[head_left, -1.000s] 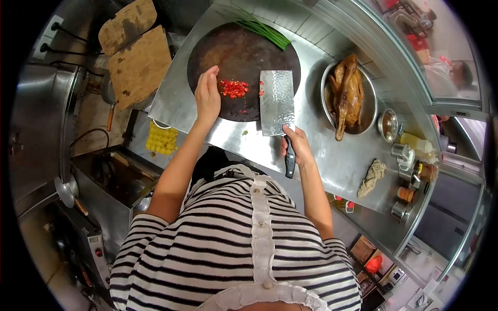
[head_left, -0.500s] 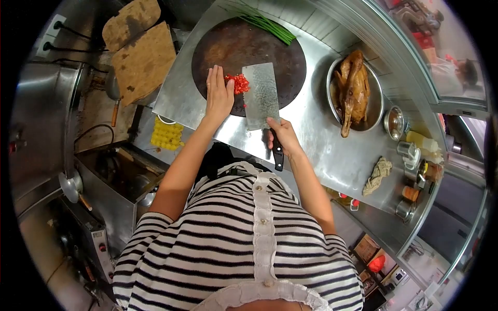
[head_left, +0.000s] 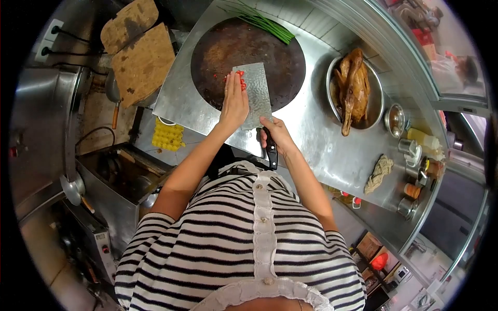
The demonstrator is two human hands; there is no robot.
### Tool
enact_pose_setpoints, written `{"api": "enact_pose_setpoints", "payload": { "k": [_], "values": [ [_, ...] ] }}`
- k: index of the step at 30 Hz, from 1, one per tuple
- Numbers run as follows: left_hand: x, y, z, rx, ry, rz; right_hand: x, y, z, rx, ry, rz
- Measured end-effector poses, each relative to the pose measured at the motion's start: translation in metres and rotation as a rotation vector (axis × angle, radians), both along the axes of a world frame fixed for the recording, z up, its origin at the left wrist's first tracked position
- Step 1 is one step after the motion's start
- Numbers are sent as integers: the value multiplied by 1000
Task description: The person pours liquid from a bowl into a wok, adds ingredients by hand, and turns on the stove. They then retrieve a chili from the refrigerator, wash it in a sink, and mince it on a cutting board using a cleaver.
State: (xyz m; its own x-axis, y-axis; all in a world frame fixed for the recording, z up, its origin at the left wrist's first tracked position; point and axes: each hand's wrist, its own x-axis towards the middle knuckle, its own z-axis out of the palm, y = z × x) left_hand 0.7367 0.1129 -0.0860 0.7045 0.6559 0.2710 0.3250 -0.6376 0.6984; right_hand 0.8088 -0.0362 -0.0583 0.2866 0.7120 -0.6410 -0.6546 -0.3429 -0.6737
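My right hand (head_left: pixel 278 136) grips the dark handle of a cleaver (head_left: pixel 257 96). Its broad blade lies nearly flat over the round dark chopping board (head_left: pixel 284 75). Chopped red chilli (head_left: pixel 241 82) shows between the blade's left edge and the fingertips of my left hand (head_left: pixel 235 108), partly covered by the fingers. That hand has its fingers stretched out straight, resting against the chilli and blade edge. A few red bits lie left of it on the board. Long green stalks (head_left: pixel 265 25) lie across the board's far edge.
A cooked whole bird (head_left: pixel 354 90) sits in a metal bowl (head_left: pixel 332 102) on the steel counter (head_left: pixel 311 147). To the right are a crumpled cloth (head_left: pixel 379 173), a small metal bowl (head_left: pixel 395 120) and several containers. Cardboard (head_left: pixel 145 65) and a yellow egg tray (head_left: pixel 167 135) are at left.
My left hand has moved right, closing over the chilli pile towards the blade. The cleaver has shifted slightly left, bringing its edge under or against the chilli.
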Motion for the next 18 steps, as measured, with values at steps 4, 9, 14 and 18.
{"api": "enact_pose_setpoints", "payload": {
  "k": [4,9,14,18],
  "values": [
    [-1,2,16,-66,-30,-86,2,-4,-2,29,113,-57],
    [2,8,34,-271,-146,-109,10,-11,0,83,145,-66],
    [3,27,33,-511,-303,1,14,-13,12,101,178,-108],
    [-8,47,18,-454,-242,99,16,-17,17,127,209,-125]
  ]
}}
